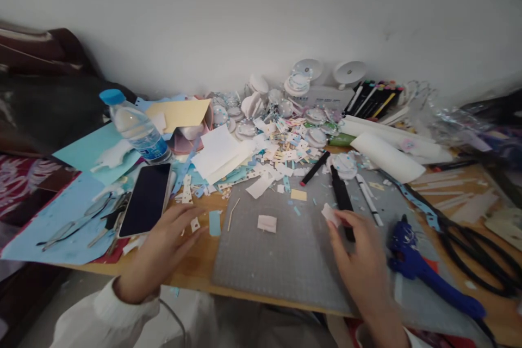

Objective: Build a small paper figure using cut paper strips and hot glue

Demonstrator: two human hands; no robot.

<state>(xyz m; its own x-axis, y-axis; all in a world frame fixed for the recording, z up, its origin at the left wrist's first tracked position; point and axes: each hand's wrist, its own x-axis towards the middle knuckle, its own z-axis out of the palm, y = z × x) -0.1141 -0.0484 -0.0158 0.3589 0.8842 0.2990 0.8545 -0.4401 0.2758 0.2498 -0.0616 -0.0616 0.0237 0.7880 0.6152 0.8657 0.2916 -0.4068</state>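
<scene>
My right hand point(361, 261) pinches a small white paper piece point(328, 213) between thumb and fingers, over the right part of the grey cutting mat point(285, 266). My left hand point(167, 244) holds nothing; its slightly blurred fingers are apart above the wooden table edge, close to a small blue paper strip point(215, 223) and a punched scrap point(195, 224). Between the hands, a folded pale pink paper piece point(267, 223) lies on the mat with a thin stick point(233, 214) to its left. A yellow paper rectangle point(299, 195) lies farther back.
A blue glue gun point(432, 277) and black-handled scissors point(477, 250) lie right. A black marker point(341, 190) is just beyond my right hand. Paper scraps point(285, 147) heap at the back. A phone point(145, 199), water bottle point(138, 128) and glasses point(77, 223) are at left.
</scene>
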